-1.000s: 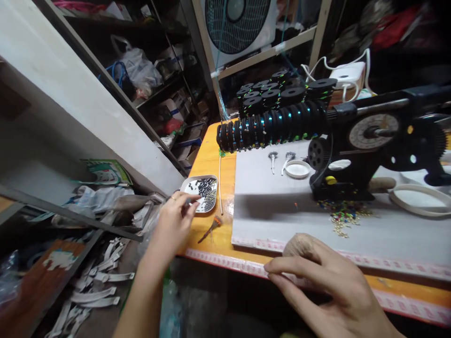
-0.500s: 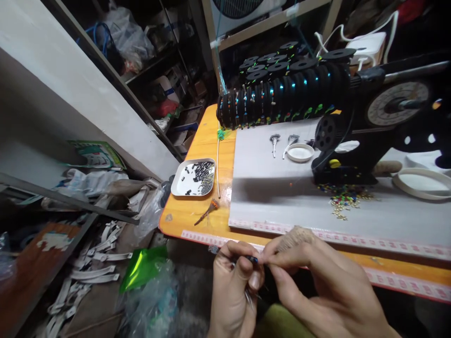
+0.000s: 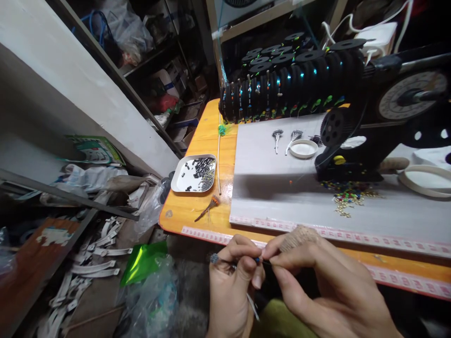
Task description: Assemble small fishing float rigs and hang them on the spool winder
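Observation:
Both hands meet at the table's front edge, fingertips almost touching. My left hand (image 3: 234, 286) is closed round a small dark piece with a blue bead (image 3: 258, 259) at its tip; a grey bundle head (image 3: 214, 258) sticks out on its left side and pale strands (image 3: 252, 307) hang below. My right hand (image 3: 324, 277) pinches at the same tip, a tan wrap round one finger; a thin dark line shows between its thumb and forefinger, too fine to make out fully.
A white tray (image 3: 183, 188) of dark tubular beads and an orange-tipped bundle (image 3: 208, 209) lie on the wooden table (image 3: 197, 141). Behind the grey board (image 3: 275, 206) stands a black machine with spools (image 3: 292, 91). Loose coloured beads (image 3: 347, 197) lie near its base.
The view has shifted slightly. My left hand has turned a little, so the grey bundle head and hanging pale strands show more. Both hands stay together.

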Motion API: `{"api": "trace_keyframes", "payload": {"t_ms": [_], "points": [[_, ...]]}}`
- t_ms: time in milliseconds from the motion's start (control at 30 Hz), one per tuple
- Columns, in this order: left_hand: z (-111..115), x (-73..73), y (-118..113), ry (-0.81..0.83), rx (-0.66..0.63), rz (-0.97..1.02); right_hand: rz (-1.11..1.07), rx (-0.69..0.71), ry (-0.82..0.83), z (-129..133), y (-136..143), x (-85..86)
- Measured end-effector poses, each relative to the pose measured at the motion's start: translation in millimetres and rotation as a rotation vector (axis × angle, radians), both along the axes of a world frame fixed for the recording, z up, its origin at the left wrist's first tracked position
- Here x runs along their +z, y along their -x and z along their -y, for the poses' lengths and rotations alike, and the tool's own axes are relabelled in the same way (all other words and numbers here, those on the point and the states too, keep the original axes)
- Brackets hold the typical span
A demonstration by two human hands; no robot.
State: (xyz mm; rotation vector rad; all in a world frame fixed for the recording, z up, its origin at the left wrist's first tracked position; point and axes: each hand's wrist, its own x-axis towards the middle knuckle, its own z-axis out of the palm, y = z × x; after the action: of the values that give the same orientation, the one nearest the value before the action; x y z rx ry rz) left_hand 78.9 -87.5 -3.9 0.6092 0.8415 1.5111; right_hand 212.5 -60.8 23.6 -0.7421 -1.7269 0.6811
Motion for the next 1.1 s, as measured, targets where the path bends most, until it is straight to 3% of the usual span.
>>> {"api": "trace_keyframes", "payload": {"t_ms": [467, 833, 967, 1100], "points": [[-2, -1.4, 2, -0.028, -0.022, -0.005, 0.005, 0.016, 0.03, 0, 0, -2.4], [1, -5.1, 16, 0.075, 0.025, -0.238, 0.178, 0.168, -0.025, -4, -15, -16.3], [0, -6.6, 13, 0.005, -0.003, -0.158, 0.164, 0.115, -0.064, -6, -13, -12.4], [1, -13.2, 5, -0.138, 0.022, -0.131, 0.095, 0.043, 0.001, -8, -9, -6.4]]}}
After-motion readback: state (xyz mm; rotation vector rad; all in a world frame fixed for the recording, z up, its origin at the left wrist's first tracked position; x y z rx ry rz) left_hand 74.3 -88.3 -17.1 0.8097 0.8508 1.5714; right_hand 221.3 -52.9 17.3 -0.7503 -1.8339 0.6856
